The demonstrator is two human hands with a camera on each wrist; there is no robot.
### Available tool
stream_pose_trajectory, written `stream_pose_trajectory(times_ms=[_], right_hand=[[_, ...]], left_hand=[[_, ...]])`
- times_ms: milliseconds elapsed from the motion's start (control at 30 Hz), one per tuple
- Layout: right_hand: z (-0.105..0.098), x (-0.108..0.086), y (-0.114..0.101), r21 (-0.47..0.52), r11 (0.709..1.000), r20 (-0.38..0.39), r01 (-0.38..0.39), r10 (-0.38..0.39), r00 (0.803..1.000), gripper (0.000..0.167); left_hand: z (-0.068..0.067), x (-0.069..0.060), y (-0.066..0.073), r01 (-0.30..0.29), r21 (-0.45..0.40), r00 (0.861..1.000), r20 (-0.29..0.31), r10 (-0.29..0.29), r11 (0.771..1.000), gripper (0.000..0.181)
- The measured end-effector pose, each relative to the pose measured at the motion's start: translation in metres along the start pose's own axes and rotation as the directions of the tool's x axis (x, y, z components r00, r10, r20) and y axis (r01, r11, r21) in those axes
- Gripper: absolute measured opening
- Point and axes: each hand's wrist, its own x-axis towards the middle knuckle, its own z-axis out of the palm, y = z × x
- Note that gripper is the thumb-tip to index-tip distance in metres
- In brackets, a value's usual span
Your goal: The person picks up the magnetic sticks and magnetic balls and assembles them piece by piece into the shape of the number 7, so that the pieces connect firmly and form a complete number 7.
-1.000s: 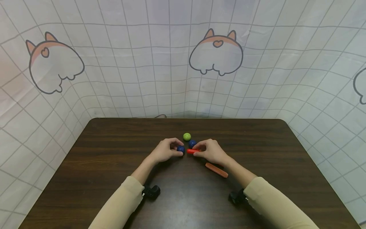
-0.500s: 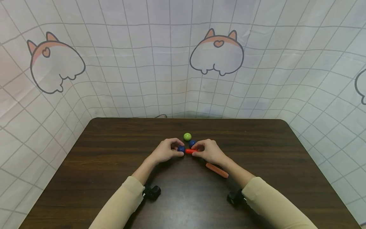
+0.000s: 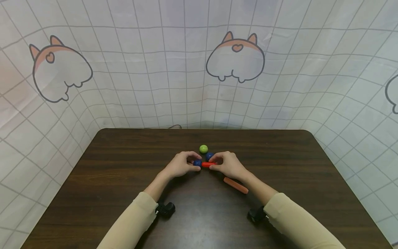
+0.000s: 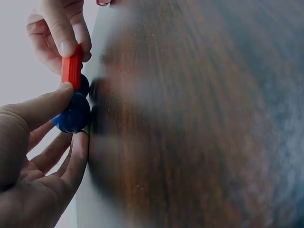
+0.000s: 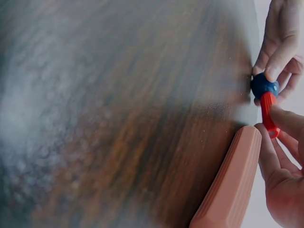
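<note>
In the head view my left hand (image 3: 181, 164) pinches a dark blue ball (image 3: 197, 163) between thumb and fingers. My right hand (image 3: 229, 165) holds a short red ribbed stick (image 3: 207, 164) between its thumb and fingers. The stick's left end touches the ball, as both wrist views also show. Just behind the red stick sits a second blue ball (image 3: 209, 156), partly covered by my right fingers. Beyond it is a yellow-green ball (image 3: 203, 149). An orange-brown ribbed stick (image 3: 236, 185) lies slanted on the table, left of my right forearm.
The dark wood table (image 3: 118, 166) has rounded back corners. Behind and beside it hangs a white gridded curtain (image 3: 140, 69) with cartoon prints. A black wrist camera (image 3: 166, 209) sits under the left sleeve cuff, another black camera (image 3: 256, 215) under the right.
My right hand has moved slightly left, bringing the red stick's end against the blue ball in my left hand. Over the last half second both hands have stayed nearly still.
</note>
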Motion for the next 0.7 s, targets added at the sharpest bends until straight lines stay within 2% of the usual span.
stream_pose_trajectory(times_ms=[367, 700], right_hand=[[-0.006, -0.003, 0.000, 0.021, 1.000, 0.005, 0.018, -0.018, 1.000, 0.015], [-0.014, 0.000, 0.006, 0.100, 0.995, -0.012, 0.008, -0.006, 1.000, 0.015]], left_hand=[[0.002, 0.001, -0.001, -0.023, -0.004, 1.000, 0.004, 0.023, 1.000, 0.032], [0.001, -0.001, -0.002, -0.033, 0.009, 0.999, -0.013, 0.033, 0.999, 0.032]])
